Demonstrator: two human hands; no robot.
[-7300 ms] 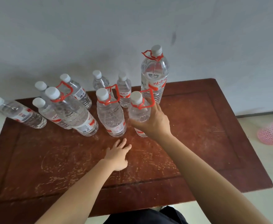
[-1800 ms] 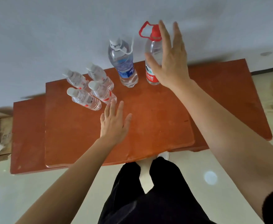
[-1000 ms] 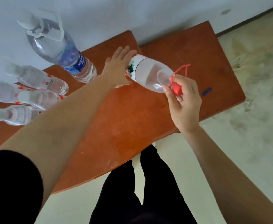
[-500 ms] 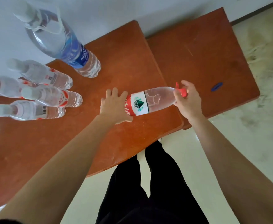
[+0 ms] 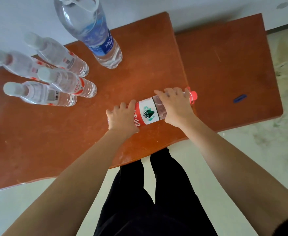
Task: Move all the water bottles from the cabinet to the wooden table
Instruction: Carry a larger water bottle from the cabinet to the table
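Gripping the red-capped bottle (image 5: 146,113) at both ends, your left hand (image 5: 122,116) curls round its base and your right hand (image 5: 175,106) wraps its clear upper body just short of the cap. The bottle lies sideways over the cabinet top (image 5: 54,133), near the front right corner; contact with the wood cannot be told. Beyond, four small bottles (image 5: 68,84) stand clustered at left, and a large blue-labelled bottle (image 5: 99,40) stands farthest back.

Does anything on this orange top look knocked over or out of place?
The red-capped bottle is horizontal near the front edge, gripped by the left hand and right hand, while the four small bottles and blue-labelled bottle stand upright. No spill shows.
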